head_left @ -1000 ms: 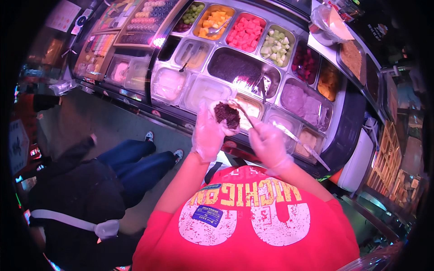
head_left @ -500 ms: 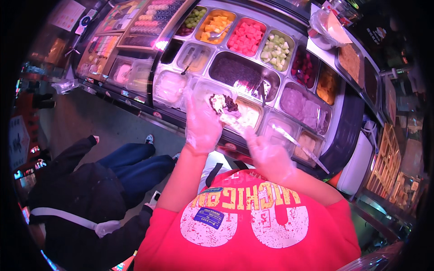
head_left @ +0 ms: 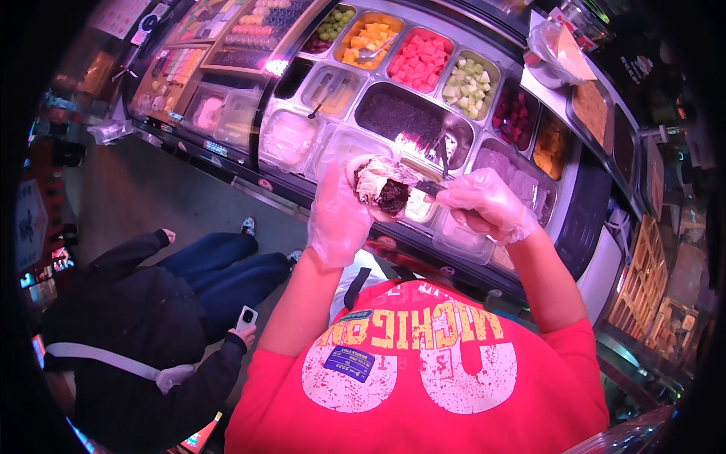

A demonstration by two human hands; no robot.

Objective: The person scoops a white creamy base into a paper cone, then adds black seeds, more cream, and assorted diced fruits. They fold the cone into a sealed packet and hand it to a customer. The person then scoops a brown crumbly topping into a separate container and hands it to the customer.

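In transparent gloves, my left hand (head_left: 337,216) cups a round, pale dough wrapper (head_left: 361,168) heaped with white cream and a dark, crumbly filling (head_left: 392,195). My right hand (head_left: 488,208) grips the dark handle of a spreading spatula (head_left: 429,188); its blade reaches over the heap and looks to be touching the cream. Just beyond and under the wrapper sits a metal tub of white cream (head_left: 418,206), partly hidden by my hands. Behind that is a larger tub of dark purple-black food (head_left: 386,113) with a utensil in it.
Tubs of orange fruit (head_left: 370,41), pink-red cubes (head_left: 417,60) and pale green cubes (head_left: 469,85) line the back. Lilac paste (head_left: 501,170) is at right. A glass display case (head_left: 227,45) stands left. Beyond the counter edge, a person in dark clothes (head_left: 144,325) holds a phone (head_left: 246,318).
My right hand has moved up and right, bringing the spatula from low beside the cream to over the filling. The wrapper now shows more of its dark filling. The person's phone has come into fuller view.
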